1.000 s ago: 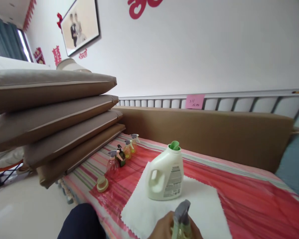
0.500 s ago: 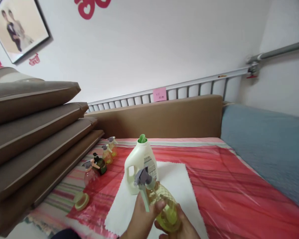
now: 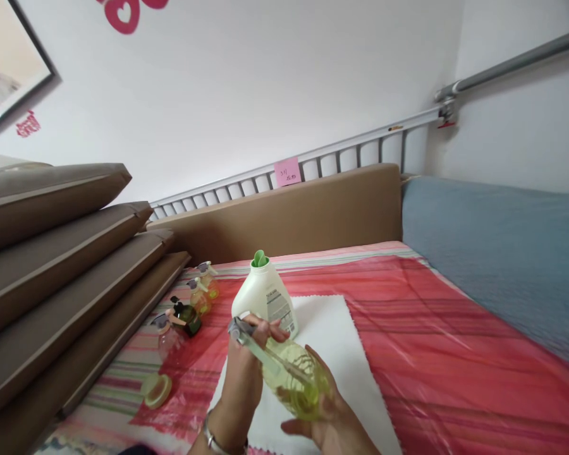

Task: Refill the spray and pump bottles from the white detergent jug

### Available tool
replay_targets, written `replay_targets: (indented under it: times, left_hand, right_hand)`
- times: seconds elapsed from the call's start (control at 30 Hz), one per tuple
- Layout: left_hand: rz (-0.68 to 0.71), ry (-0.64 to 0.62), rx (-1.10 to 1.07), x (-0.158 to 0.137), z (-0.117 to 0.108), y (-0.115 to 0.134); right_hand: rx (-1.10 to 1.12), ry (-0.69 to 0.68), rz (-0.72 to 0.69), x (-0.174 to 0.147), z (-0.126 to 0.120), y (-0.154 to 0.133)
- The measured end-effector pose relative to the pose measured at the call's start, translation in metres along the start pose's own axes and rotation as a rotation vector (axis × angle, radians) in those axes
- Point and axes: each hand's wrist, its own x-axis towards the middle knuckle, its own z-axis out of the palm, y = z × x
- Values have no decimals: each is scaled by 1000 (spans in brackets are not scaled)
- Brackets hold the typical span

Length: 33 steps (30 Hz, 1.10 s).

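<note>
A see-through yellow spray bottle [image 3: 291, 370] with some liquid in its lower end is held tilted between both hands, its grey spray head pointing up and left. My left hand [image 3: 253, 344] is closed around the spray head and neck. Around the lower body, my right hand [image 3: 329, 407] grips the bottle with its fingers and thumb. Just behind the hands stands a white jug [image 3: 260, 294] with a green pouring spout [image 3: 260, 259], upright and uncapped. Part of the jug's base and handle is hidden by my left hand. Beneath lies a white cloth [image 3: 334, 316].
Several other spray bottles stand in a row on the left, among them a dark green one [image 3: 188, 318] and a clear pinkish one [image 3: 169, 341]. A pale yellow-green cap [image 3: 156, 390] lies nearer. Stacked brown cushions [image 3: 76, 246] border the left side; red plastic sheeting [image 3: 422, 328] covers the right.
The spray bottle has come up and turned, with its head further left. My left hand has shifted up onto the spray head, and the camera view has turned right and tilted.
</note>
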Motion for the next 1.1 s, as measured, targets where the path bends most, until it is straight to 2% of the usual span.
replay_targets:
  times: [0.07, 0.1, 0.13, 0.17, 0.23, 0.27, 0.37, 0.4, 0.53, 0.63, 0.77, 0.8, 0.9, 0.93, 1.03, 1.1]
  left_hand:
    - [-10, 13, -27, 1, -3, 0]
    - [-15, 8, -48, 2, -3, 0]
    - [-16, 3, -76, 2, -3, 1]
    - [-14, -1, -112, 3, -3, 3]
    - [-11, 7, -172, 3, -1, 5]
    - [-12, 15, -187, 3, 0, 6]
    - [-28, 17, -185, 1, 1, 6]
    - [-32, 9, -187, 0, 0, 6]
    - [-56, 25, -216, -3, -2, 6]
    - [-58, 33, -212, -5, -1, 8]
    - [-35, 40, -215, -7, 0, 10]
    - [-28, 34, -202, -7, 0, 10]
    - [-2, -8, -159, -8, 0, 8]
    - [5, -19, -155, -8, 0, 8]
    - [21, -11, -164, -8, 1, 8]
    - [23, -14, -161, -8, 1, 8]
  right_hand:
    - [48, -70, 291, -3, 0, -5]
    - [58, -97, 389, -5, 0, -7]
    - [56, -105, 398, -7, 1, -10]
    - [50, -96, 321, -8, 2, -11]
    - [58, -62, 66, -10, 4, -14]
    - [71, -58, 10, -11, 5, -15]
    - [88, -73, 159, -12, 7, -17]
    - [75, -69, 169, -13, 7, -18]
    - [83, -27, 5, -14, 7, -17]
    - [66, -58, 109, -14, 6, -15]
    - [70, -75, -13, -13, 6, -14]
    - [96, -68, 6, -13, 6, -15]
    - [76, -89, 182, -16, 9, -16]
    - [45, -101, 179, -16, 9, -16]
    - [52, -93, 35, -18, 9, -14]
    - [80, -68, 71, -16, 8, -12]
